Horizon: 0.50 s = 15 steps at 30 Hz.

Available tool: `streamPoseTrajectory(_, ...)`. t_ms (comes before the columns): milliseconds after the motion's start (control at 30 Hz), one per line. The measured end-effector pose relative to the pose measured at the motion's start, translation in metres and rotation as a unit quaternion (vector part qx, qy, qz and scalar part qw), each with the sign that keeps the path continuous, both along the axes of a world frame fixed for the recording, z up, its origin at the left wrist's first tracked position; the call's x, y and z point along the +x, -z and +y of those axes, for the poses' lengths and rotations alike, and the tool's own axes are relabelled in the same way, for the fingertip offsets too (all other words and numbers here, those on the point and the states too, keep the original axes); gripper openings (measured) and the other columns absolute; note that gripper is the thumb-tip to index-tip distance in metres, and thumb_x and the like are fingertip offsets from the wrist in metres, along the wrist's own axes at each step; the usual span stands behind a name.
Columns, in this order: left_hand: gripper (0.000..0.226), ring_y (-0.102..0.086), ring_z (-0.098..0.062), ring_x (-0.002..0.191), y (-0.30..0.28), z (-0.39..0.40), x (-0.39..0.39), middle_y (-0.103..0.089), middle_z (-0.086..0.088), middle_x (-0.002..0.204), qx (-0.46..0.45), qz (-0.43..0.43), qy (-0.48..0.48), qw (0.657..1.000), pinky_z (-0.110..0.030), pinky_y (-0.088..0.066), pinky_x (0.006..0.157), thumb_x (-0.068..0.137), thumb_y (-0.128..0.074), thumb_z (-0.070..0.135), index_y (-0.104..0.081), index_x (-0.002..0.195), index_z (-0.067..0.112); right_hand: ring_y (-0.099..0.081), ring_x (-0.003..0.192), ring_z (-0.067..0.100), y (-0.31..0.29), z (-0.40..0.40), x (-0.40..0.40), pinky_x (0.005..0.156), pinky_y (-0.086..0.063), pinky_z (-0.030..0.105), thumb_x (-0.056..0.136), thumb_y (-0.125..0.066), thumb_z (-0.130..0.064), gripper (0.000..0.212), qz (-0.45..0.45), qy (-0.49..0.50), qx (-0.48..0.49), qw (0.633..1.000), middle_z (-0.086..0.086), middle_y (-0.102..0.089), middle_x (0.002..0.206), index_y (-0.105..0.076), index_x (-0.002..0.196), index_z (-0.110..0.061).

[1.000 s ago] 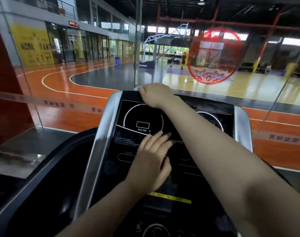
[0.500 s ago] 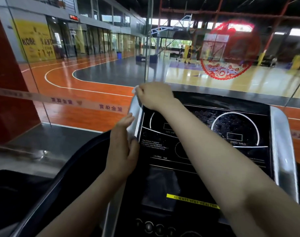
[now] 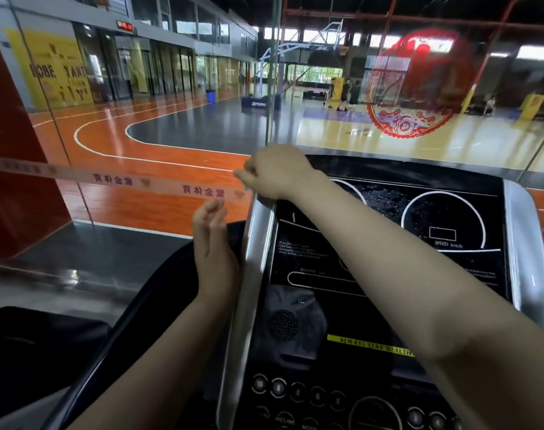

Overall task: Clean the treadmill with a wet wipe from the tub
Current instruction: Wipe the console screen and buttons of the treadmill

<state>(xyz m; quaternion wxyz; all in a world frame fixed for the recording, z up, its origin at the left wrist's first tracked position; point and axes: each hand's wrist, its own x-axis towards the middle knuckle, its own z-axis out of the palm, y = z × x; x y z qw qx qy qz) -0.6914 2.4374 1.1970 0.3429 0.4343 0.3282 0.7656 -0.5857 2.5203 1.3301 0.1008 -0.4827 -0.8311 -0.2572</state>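
Since 1 s ago the left hand (image 3: 213, 252) has left the treadmill (image 3: 388, 268) console face; its fingers are now released, just left of the silver side trim. The right hand (image 3: 276, 173), clenched on the wet wipe (image 3: 238, 175), sits at the far-left corner, so it is nearer; the trim's long axis runs near-to-far.

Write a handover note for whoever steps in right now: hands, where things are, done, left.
Right hand: fingers curled at the top left corner of the treadmill console, a bit of white wipe showing at the fingertips.
Left hand: open, holds nothing, beside the silver left side rail; contact unclear.
Wipe tub: not in view.
Done: droplets on the upper display suggest that area has been wiped.
Left, as far as can be judged: lower button panel, both silver rails, the black handrail; nothing shows they have been wiped.
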Motion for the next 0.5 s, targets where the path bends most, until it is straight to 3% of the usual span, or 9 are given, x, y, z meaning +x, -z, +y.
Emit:
streamPoseTrajectory(100,0.028,-0.057,-0.005,0.120,0.006,0.002,-0.032,-0.060,0.004,0.127,-0.025,0.019,-0.014,0.999,-0.021,-0.042,0.102,0.101,-0.039,0.007,-0.055,0.118,0.022,-0.061,0.098,0.031,0.032,-0.026,-0.020,0.087,-0.038,0.034,0.100,-0.035,-0.041,0.045,-0.155,-0.057,-0.012,0.986,0.009,-0.071,0.099,-0.074,0.099,-0.017)
streamPoseTrajectory(233,0.026,-0.063,-0.005,0.102,0.027,0.007,-0.066,-0.064,0.002,0.115,-0.096,0.014,0.068,0.993,-0.021,-0.048,0.089,0.103,-0.035,0.014,-0.059,0.109,0.022,-0.062,0.097,0.023,0.101,-0.095,-0.032,0.080,-0.034,0.033,0.101,-0.033,-0.039,0.044,-0.265,-0.140,-0.060,0.952,-0.002,-0.072,0.103,-0.073,0.101,-0.022)
streamPoseTrajectory(333,0.034,-0.058,-0.016,0.108,0.041,0.003,-0.077,-0.066,0.002,0.110,-0.139,0.041,0.118,0.982,-0.029,-0.043,0.095,0.105,-0.029,0.009,-0.060,0.106,0.022,-0.060,0.100,0.020,0.158,-0.148,-0.050,0.079,-0.029,0.035,0.102,-0.034,-0.041,0.040,-0.371,-0.185,-0.135,0.900,-0.004,-0.070,0.107,-0.071,0.105,-0.027)
streamPoseTrajectory(400,0.036,-0.057,-0.019,0.110,0.044,-0.002,-0.076,-0.066,0.000,0.109,-0.161,0.057,0.137,0.976,-0.031,-0.045,0.099,0.103,-0.027,0.004,-0.060,0.105,0.019,-0.060,0.100,0.022,0.154,-0.156,-0.054,0.079,-0.030,0.034,0.103,-0.033,-0.042,0.042,-0.373,-0.181,-0.151,0.897,-0.001,-0.070,0.107,-0.071,0.104,-0.024)
streamPoseTrajectory(500,0.034,-0.056,-0.021,0.108,0.043,-0.005,-0.071,-0.065,-0.005,0.108,-0.169,0.060,0.141,0.974,-0.035,-0.042,0.103,0.100,-0.029,-0.001,-0.060,0.103,0.013,-0.062,0.099,0.024,0.111,-0.113,-0.047,0.080,-0.031,0.033,0.102,-0.032,-0.037,0.043,-0.308,-0.111,-0.070,0.942,0.002,-0.071,0.105,-0.071,0.101,-0.018)
